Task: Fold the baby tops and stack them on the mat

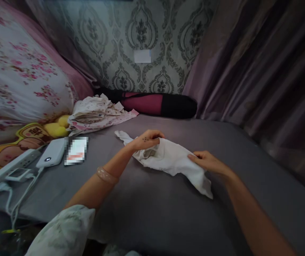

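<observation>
A crumpled white cloth garment (172, 156) lies over the grey sheet in the middle of the view, one narrow end reaching up left and the other hanging toward the lower right. My left hand (149, 139) is closed on its upper left part, the fingers curled at a fold and partly hidden by the cloth. On the right side of the cloth, my right hand (204, 160) pinches the fabric between thumb and fingers. A bangle sits on my left wrist.
Folded patterned clothes (96, 112) lie at the back left, beside a black and dark pink roll (147, 104) along the wall. At left are a power strip (11, 170), white power bank (52, 153), cables, a blurred-out flat item (76, 151) and a yellow cushion (11, 145).
</observation>
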Tool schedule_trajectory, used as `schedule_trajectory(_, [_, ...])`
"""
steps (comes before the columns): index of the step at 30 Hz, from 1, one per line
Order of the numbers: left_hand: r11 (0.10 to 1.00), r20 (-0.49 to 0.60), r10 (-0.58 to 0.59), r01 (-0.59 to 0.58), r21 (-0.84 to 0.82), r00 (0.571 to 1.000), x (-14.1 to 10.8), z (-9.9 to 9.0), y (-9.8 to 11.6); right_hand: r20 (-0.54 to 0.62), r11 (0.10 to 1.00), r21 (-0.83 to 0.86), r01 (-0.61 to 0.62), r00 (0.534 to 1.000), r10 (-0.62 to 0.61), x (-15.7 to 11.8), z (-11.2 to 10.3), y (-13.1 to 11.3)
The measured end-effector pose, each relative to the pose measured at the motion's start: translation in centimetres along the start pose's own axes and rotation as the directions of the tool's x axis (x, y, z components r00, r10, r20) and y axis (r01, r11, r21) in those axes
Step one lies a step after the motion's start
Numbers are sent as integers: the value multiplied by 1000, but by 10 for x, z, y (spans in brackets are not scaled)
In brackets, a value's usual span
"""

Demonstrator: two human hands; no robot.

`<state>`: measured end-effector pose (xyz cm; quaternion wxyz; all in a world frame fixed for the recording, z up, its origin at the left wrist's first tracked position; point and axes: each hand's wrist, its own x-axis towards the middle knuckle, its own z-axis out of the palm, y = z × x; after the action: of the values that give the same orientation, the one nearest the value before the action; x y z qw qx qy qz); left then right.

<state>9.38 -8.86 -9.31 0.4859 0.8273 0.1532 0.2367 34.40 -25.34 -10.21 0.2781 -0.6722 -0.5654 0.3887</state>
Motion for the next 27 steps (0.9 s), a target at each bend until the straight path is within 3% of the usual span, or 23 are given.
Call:
schedule_trajectory(3, [998, -39, -26, 28, 58, 999, 2, 4, -3, 65, 989, -67, 131, 990, -126, 8, 6, -3])
schedule_trajectory(5, [996, -54, -25, 29, 79, 998, 4, 6, -2, -6, 971, -70, 230, 973, -231, 17, 12, -12])
schedule_trajectory(8, [997, -43, -76, 74, -34, 996, 8, 7, -1, -158, 943, -54, 328, 930, -332, 33, 25, -28])
schedule_trajectory(10, [984, -40, -119, 112, -141, 992, 9, 7, -1, -202, 930, -31, 366, 909, -365, 43, 33, -36])
schedule_trajectory(13, [961, -62, -156, 137, -240, 986, 9, 6, -2, -173, 925, 25, 379, 913, -369, 53, 41, -44])
schedule_trajectory(17, [954, -119, -134, 95, -285, 984, -2, -7, -6, -215, 933, 68, 352, 919, -331, 53, 43, -45])
schedule_trajectory(22, [996, -345, -86, 80, -33, 935, -39, -35, -16, -327, 943, 99, 318, 905, -271, 54, 40, -36])
schedule_trajectory(24, [987, -368, -47, 101, 129, 929, -55, -40, -20, -367, 943, 102, 316, 893, -260, 56, 40, -32])
schedule_trajectory(27, [940, -309, 31, 78, 334, 950, -73, -40, -24, -407, 942, 97, 321, 876, -257, 58, 41, -28])
